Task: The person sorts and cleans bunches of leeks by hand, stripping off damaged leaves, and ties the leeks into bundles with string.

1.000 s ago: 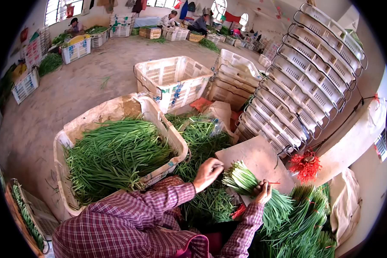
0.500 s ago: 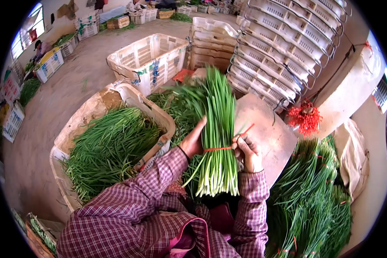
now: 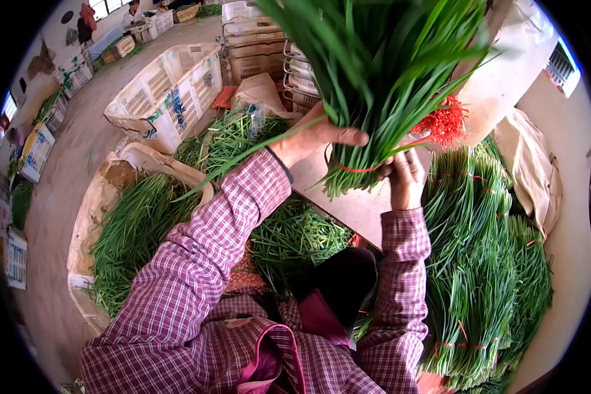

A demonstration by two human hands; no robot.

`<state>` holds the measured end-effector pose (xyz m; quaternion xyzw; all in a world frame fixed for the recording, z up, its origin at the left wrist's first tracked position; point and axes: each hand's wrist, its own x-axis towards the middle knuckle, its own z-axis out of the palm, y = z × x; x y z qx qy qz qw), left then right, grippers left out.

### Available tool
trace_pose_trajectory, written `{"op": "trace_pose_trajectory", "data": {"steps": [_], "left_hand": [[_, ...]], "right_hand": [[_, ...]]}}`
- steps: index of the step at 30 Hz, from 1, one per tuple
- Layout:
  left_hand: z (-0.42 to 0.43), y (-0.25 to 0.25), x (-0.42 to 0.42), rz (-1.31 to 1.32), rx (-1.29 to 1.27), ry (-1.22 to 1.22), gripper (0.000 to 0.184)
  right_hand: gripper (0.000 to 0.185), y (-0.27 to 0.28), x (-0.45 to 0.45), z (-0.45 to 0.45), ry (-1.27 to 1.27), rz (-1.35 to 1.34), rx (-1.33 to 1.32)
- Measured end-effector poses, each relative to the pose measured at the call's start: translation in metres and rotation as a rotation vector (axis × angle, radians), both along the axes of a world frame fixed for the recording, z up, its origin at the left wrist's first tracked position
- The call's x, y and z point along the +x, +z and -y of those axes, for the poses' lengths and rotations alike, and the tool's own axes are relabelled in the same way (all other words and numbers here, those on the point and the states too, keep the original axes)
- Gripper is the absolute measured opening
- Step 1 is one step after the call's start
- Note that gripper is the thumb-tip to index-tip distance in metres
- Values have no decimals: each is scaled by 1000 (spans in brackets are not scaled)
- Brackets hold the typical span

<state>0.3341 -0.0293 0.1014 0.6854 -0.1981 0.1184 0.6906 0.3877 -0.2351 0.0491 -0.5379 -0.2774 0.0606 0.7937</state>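
Observation:
A thick bunch of garlic chives is raised over a pale board, its leaves spreading toward the top of the view. My left hand is closed around the bunch from the left, thumb across the leaves. Around the lower part of the bunch runs a red tie. My right hand pinches the tie's end at the right side of the bunch, fingers partly hidden. Behind the leaves hangs a cluster of red ties. Loose chives lie below the board.
At left stands a worn crate of chives, with a white crate behind it. Tied chive bundles are piled on my right, beside a beige cloth. Stacked crates stand behind. A person sits far off.
The bunch has been lifted up and tipped, with its leaf tops now nearer the camera and its pale stem ends turned away. Both hands moved with it, and the view shifted right.

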Motion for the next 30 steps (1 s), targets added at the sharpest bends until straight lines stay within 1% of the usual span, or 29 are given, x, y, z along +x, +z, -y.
{"op": "trace_pose_trajectory", "data": {"steps": [2,3,4,5,6,7,9,10,12,13,14,15,16,17,18,19,20,21,22,23,25,26,27,29,30], "left_hand": [[-14,-70,18,-177,224,-24,100],[-26,-103,18,-212,332,-5,98],[-36,-129,16,-214,411,11,97],[-36,-139,11,-206,434,23,95],[-34,-147,13,-183,427,24,93],[-28,-155,18,-244,343,-3,86],[4,-145,28,-361,22,-78,72],[14,-138,33,-349,-84,-90,66],[24,-113,41,-223,-237,-116,51],[27,-90,39,-208,-220,-124,47],[30,-66,35,-193,-203,-131,42],[33,-42,32,-178,-187,-137,38],[33,-36,32,-182,-161,-104,38],[31,-32,33,-179,-132,-71,38],[27,-41,40,-91,-17,-81,45],[30,-56,41,-100,-71,-93,52],[26,-74,42,-211,-67,-88,57],[23,-90,44,-322,-65,-84,62],[25,-99,50,-240,-102,-55,71],[25,-89,60,-240,-97,-58,71],[29,-59,65,-159,64,-86,81],[33,-34,63,-169,38,-89,82],[40,-10,60,-181,12,-94,83],[58,14,75,-196,71,-131,83],[65,25,79,-187,176,-143,84]], "right_hand": [[17,-83,27,4,-53,-211,-116],[16,-100,24,5,-5,-296,115],[16,-97,24,4,-17,-287,116],[16,-96,20,2,-26,-289,116],[16,-99,17,1,-30,-305,120],[17,-98,18,-3,-22,-319,128],[17,-91,18,-8,4,-321,136],[17,-87,16,-10,-18,-325,143],[16,-64,13,-11,-29,-295,197],[17,-50,13,-9,-16,-264,243],[17,-32,7,-5,-33,-251,205],[17,-19,4,-2,10,-241,289],[17,-20,3,0,29,-221,312],[17,-21,2,2,50,-196,337],[17,-33,3,4,45,-219,296],[17,-56,7,4,38,-238,258],[19,-89,13,2,-7,-305,228],[21,-107,16,2,-3,-366,262],[20,-104,13,3,-11,-354,292],[19,-99,9,2,-16,-351,322],[17,-88,8,1,31,-328,372],[16,-82,6,2,108,-290,454],[16,-72,4,2,110,-281,454],[15,-55,-8,4,77,-203,520],[15,-53,-13,6,24,-193,541]]}}
